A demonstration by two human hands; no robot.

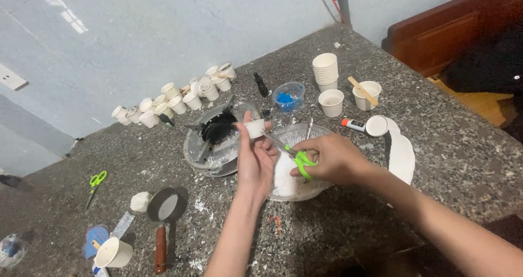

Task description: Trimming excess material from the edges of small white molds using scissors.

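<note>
My left hand (255, 160) holds a small white cylinder (254, 128) between thumb and fingertips, raised over the counter. My right hand (329, 158) grips green-handled scissors (297, 158), whose blades point up-left and reach the white cylinder. Both hands hover above a clear plastic bowl (321, 132) that has white material in it. Just left of the hands sits a round metal burner (215, 140) with a dark centre.
Small paper cups (169, 100) line the wall. A cup stack (325, 70), two more cups, a blue-filled clear cup (289, 96), a glue stick (354, 125) and tape lie behind. A second pair of green scissors (96, 182), a small pan (163, 214) and a cup (114, 252) sit at the left.
</note>
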